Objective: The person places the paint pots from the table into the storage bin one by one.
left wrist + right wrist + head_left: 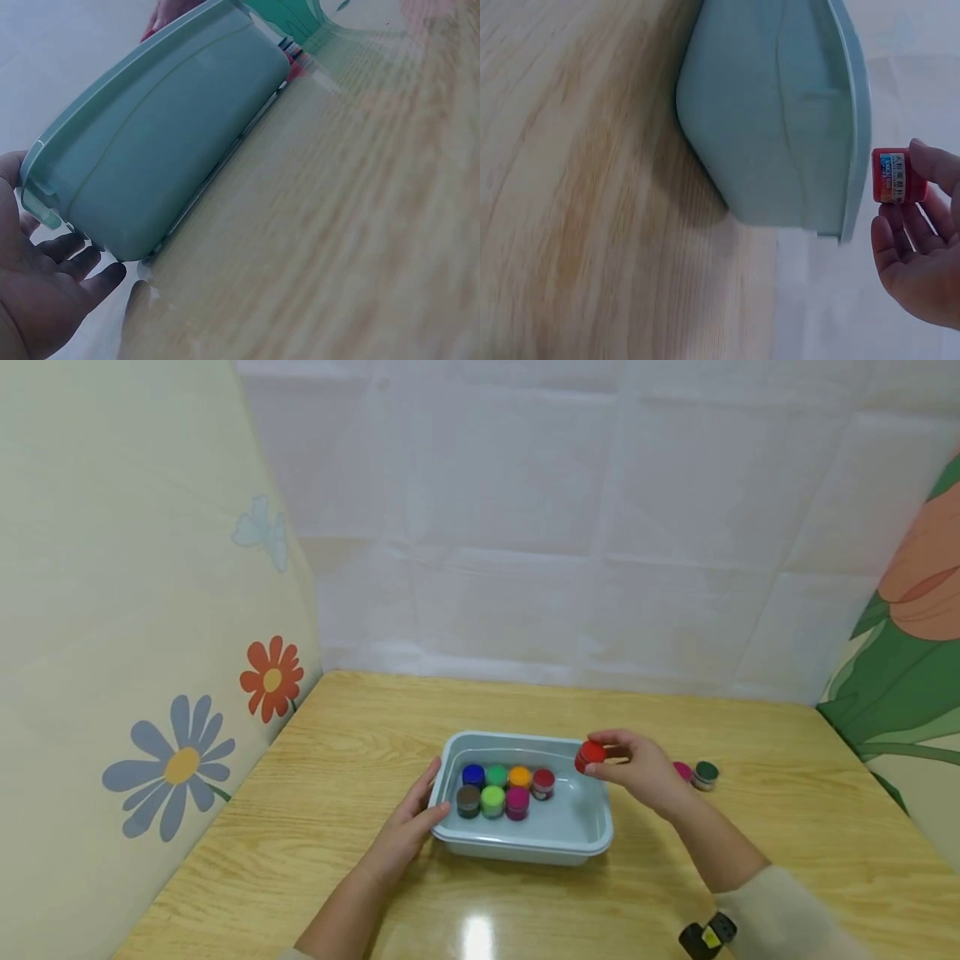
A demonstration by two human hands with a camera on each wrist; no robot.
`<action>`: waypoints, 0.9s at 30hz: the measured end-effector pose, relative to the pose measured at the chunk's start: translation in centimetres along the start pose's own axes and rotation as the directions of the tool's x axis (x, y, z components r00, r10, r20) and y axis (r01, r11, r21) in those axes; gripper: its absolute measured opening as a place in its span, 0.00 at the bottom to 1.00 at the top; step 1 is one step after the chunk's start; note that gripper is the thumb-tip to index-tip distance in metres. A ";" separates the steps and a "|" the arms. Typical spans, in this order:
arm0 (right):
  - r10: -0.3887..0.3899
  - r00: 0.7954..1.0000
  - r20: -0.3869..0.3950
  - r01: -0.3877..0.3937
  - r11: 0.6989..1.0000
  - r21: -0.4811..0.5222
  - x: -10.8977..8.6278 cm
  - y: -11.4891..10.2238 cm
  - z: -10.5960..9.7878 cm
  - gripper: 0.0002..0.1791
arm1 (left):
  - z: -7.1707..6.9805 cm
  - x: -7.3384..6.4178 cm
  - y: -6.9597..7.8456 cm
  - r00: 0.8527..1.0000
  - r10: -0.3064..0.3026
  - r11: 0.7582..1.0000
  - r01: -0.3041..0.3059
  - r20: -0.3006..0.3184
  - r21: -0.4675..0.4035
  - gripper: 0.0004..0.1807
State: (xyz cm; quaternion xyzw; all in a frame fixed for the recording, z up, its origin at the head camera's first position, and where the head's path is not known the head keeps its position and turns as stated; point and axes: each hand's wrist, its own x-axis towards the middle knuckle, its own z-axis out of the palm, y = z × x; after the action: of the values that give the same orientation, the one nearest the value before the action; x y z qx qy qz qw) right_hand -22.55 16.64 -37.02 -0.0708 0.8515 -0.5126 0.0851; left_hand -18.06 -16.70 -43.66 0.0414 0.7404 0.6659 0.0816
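A pale blue-green plastic basin (525, 843) stands on the table. My left hand (408, 835) holds its left end, thumb over the rim and fingers along the outside. Between the thumb and fingers of my right hand (648, 772) is a small red paint jar (590, 758), pinched just above the basin's right rim; its printed label shows in the right wrist view. Several lidded paint jars stand in two rows inside: blue, green, orange (519, 775) and dark red (543, 782) behind, brown (468, 802), lime (492, 802) and magenta (517, 802) in front.
Right of the basin, on the wooden table (360, 735), stand a dark green jar (705, 775) and a magenta jar (682, 769), the latter partly behind my right hand. A white sheet (510, 527) hangs at the back, with flower-printed panels at both sides.
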 end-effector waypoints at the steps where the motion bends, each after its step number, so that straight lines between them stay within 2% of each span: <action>1: -0.008 1.000 0.010 0.008 1.000 0.004 0.1 -0.1 0.4 0.30 | 0.0 0.0 0.0 1.000 0.000 1.000 0.000 -0.001 0.002 0.37; 6: -0.015 0.999 0.038 0.015 1.000 0.000 0.6 -0.4 2.1 0.27 | 0.0 0.0 0.0 1.000 0.002 1.000 -0.002 0.002 0.008 0.37; 13: -0.031 0.996 0.089 0.036 0.997 -0.063 1.1 -1.0 3.8 0.28 | 0.0 0.1 -0.1 1.000 -0.020 1.000 0.020 0.004 -0.001 0.37; 16: -0.010 0.995 0.100 0.018 0.996 -0.087 1.3 -1.4 4.6 0.28 | 0.0 0.0 0.0 1.000 -0.018 1.000 0.018 0.007 -0.001 0.37; 20: 0.016 0.993 0.115 -0.002 0.993 -0.121 1.6 -1.5 5.3 0.26 | 0.0 0.1 0.0 1.000 -0.021 1.000 0.021 0.007 -0.009 0.37; 27: 0.010 0.990 0.138 0.019 0.978 -0.209 2.0 -1.8 5.9 0.25 | 0.0 0.1 0.0 1.000 -0.023 1.000 0.023 0.004 -0.010 0.37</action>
State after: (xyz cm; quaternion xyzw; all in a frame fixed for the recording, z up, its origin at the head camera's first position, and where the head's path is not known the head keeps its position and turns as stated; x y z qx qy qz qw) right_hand -23.16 10.31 -38.28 -0.1167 0.8928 -0.4137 0.1347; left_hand -18.14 -16.68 -43.64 0.0338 0.7375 0.6684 0.0910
